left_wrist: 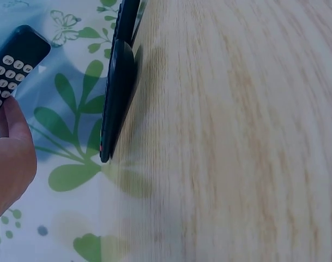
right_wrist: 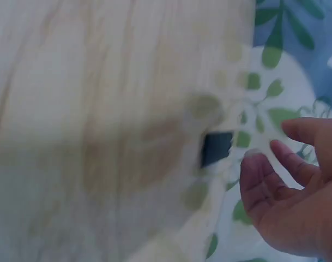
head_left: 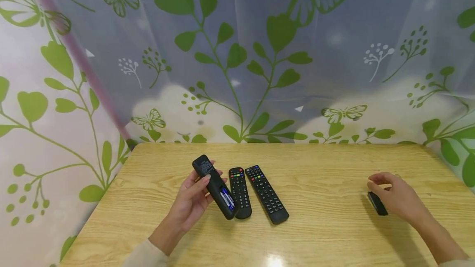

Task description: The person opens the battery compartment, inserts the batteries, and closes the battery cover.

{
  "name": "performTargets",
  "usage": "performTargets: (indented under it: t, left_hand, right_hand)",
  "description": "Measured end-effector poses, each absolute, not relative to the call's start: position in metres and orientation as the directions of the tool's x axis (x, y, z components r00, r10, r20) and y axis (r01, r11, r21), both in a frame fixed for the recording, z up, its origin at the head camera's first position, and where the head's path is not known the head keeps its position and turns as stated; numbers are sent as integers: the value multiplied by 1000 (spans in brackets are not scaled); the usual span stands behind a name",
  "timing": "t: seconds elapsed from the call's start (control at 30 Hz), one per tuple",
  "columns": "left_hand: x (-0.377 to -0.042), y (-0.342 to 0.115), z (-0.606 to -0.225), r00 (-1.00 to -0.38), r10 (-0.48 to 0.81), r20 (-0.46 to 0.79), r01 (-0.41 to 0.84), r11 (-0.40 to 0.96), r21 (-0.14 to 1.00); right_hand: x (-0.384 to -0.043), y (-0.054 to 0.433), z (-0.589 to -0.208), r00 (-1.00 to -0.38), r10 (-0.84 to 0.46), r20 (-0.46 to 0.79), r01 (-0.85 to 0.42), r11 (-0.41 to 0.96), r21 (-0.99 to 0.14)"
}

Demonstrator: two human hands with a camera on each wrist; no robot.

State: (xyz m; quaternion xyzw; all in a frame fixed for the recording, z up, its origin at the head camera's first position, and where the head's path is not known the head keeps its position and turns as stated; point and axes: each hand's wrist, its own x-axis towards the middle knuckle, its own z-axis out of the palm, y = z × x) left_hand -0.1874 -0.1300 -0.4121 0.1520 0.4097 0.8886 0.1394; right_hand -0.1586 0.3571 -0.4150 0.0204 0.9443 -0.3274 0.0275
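Observation:
My left hand (head_left: 193, 199) grips a black remote control (head_left: 208, 176), its back turned up. The battery compartment lies uncovered, with blue-and-white batteries (head_left: 227, 199) inside. In the left wrist view the keys of this remote (left_wrist: 10, 73) show beyond the fingers. At the right, my right hand (head_left: 398, 195) hovers beside a small black battery cover (head_left: 377, 203). The right wrist view shows loosely bent fingers with a gap between them and the cover (right_wrist: 216, 148).
Two more black remotes lie keys up mid-table: a shorter one (head_left: 241, 193), partly behind the held remote, and a longer one (head_left: 267, 195) to its right. The wooden table (head_left: 319, 234) ends at a leaf-patterned curtain (head_left: 237, 52) at the back.

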Motion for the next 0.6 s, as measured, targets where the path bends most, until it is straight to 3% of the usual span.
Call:
performTargets:
  t: [0.3,0.6]
  left_hand:
    - [-187,-131,-413,-912,379,157,-123,-618,777]
    - [-189,-130,-413,-910,381,163,-120,-621,775]
  right_hand:
    - [-161,377,-425,-990,-30,-137,43,868,-495]
    - [-161,372,-428,-986,-29,-166,50,890,-454]
